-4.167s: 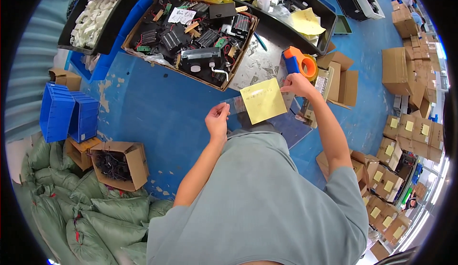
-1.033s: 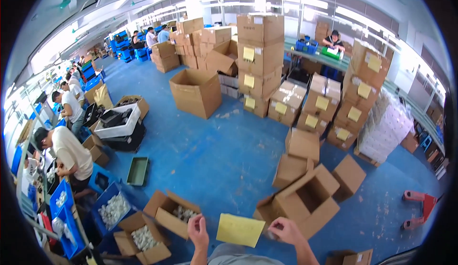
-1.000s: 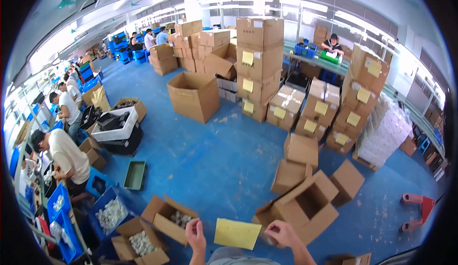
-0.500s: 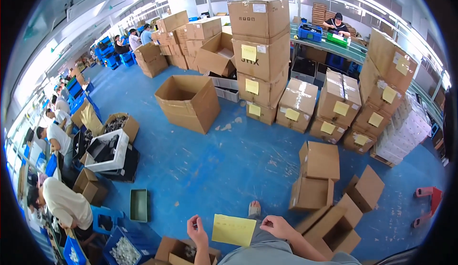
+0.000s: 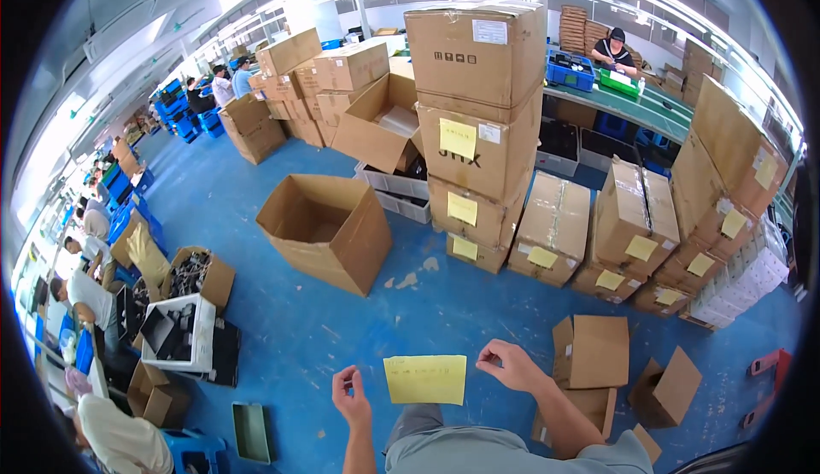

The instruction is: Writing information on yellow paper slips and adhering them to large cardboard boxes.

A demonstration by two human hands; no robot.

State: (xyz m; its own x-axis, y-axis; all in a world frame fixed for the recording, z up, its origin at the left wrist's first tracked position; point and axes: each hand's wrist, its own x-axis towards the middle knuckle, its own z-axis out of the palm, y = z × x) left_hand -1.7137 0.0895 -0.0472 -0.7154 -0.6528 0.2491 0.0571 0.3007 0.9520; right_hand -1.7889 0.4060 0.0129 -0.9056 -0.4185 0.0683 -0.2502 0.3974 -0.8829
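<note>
A yellow paper sheet (image 5: 426, 381) with handwriting hangs in front of my body, between my two hands. To its left is my left hand (image 5: 350, 395), fingers curled together in a pinch, with a visible gap to the paper's edge. My right hand (image 5: 507, 365) is pinched on the other side, close to the paper's upper right corner but apart from it. What the fingertips hold is too small or too clear to make out. Ahead stands a tall stack of taped cartons (image 5: 478, 145), several bearing similar yellow sheets.
An open empty carton (image 5: 329, 235) stands on the blue floor (image 5: 444, 320) ahead. Lower taped cartons (image 5: 551, 226) line up right of the stack. Open cartons (image 5: 595, 350) lie near my right. White crate (image 5: 178, 335) and green bin (image 5: 251, 431) are left, by seated people. A red pallet jack (image 5: 766, 380) is far right.
I have moved forward, so the carton stack looks nearer. Both hands and the yellow sheet are raised slightly, the right hand more. The open cartons on my right have shifted lower in view.
</note>
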